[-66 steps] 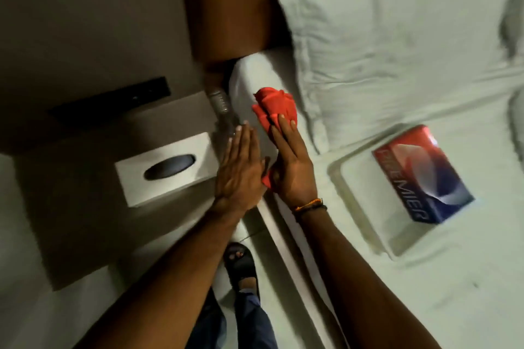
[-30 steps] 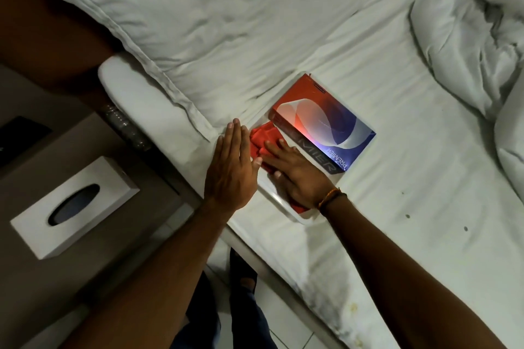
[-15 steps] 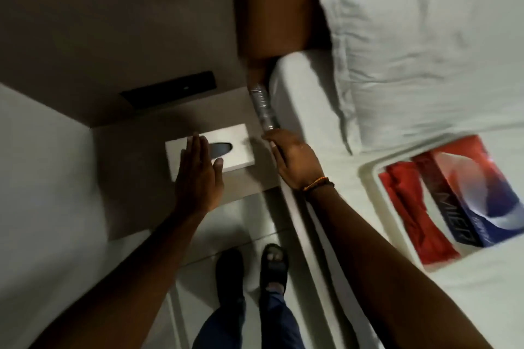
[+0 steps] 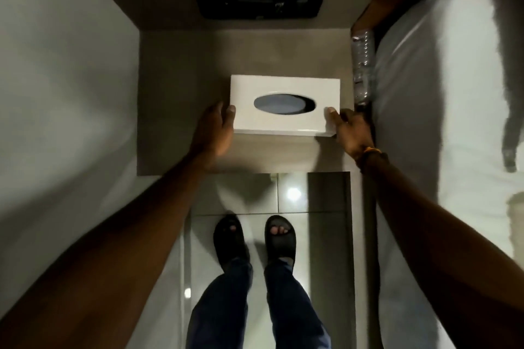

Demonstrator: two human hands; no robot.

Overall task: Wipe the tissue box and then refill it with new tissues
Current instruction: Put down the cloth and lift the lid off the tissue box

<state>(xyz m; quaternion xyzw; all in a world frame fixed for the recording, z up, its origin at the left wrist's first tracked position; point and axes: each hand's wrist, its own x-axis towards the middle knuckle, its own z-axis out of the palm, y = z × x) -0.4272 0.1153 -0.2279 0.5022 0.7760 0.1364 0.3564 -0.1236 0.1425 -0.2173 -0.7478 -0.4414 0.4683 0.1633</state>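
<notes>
A white tissue box with a dark oval slot on top sits on the grey bedside table. My left hand grips its left end, thumb on the top edge. My right hand grips its right end, thumb on the top corner. The red cloth and the pack of new tissues are out of view.
A black panel is set in the wall behind the table. A clear plastic bottle stands in the gap between table and white bed. A wall closes the left side. My sandalled feet stand on glossy tiles.
The red cloth was put down beside the tissue pack on the bed. Both hands then moved to the bedside table and closed on the two ends of the white tissue box.
</notes>
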